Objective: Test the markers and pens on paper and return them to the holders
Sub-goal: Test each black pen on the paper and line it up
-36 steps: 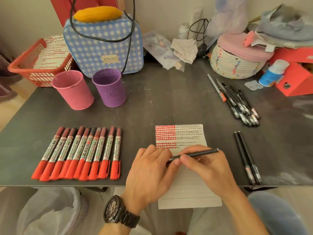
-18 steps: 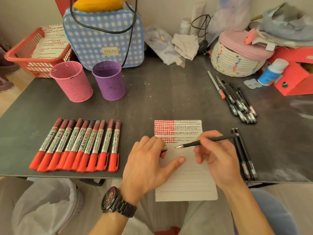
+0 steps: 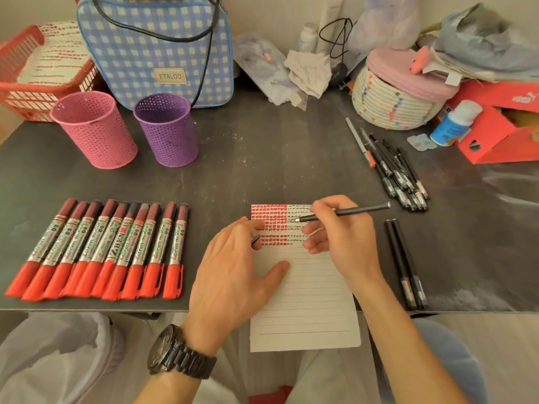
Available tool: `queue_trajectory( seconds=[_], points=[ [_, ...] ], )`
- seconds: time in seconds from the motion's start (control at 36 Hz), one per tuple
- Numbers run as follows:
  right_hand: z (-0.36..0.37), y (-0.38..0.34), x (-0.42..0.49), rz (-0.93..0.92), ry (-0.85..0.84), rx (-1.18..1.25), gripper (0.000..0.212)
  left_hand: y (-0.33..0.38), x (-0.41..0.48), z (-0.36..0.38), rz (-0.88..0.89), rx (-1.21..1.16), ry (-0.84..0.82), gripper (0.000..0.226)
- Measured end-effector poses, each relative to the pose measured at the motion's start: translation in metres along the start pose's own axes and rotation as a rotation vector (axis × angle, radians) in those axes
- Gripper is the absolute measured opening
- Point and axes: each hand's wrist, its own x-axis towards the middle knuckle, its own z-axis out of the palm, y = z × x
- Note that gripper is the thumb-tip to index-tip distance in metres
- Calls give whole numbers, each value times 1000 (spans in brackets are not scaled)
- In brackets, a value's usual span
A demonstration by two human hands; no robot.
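A lined sheet of paper [image 3: 303, 304] lies at the table's front edge, its top covered in red and black test marks. My right hand [image 3: 341, 237] grips an uncapped black pen [image 3: 350, 212], tip pointing left over the black marks. My left hand [image 3: 236, 269] rests on the paper's left side and pinches the pen's small cap [image 3: 255, 239] between fingers. Several red markers [image 3: 99, 249] lie in a row at the left. The pink holder [image 3: 94, 129] and purple holder [image 3: 167, 129] stand upright behind them.
Two black pens [image 3: 405, 263] lie right of the paper, and a pile of black pens [image 3: 393, 167] farther back. A checked bag [image 3: 154, 48], red basket [image 3: 35, 74], rope basket [image 3: 393, 97], glue bottle [image 3: 453, 123] and red box [image 3: 495, 135] line the back.
My hands pulled the pen apart from its cap. The right hand then carried the pen up to the marked top of the paper; the left hand kept the cap.
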Motion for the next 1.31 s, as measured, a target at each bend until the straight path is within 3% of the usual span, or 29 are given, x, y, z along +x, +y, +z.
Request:
queue_trajectory(
  seconds=[0.33,0.81,1.31],
  points=[
    [3,21,-2,-146,135,-243,39,3,0,-2,-40,19,-31,65],
    [3,27,1,-156,172,-268,32,3,0,-1,-29,10,-6,61],
    [5,27,0,-189,174,-303,35,7,1,-3,-75,-35,16,73]
  ],
)
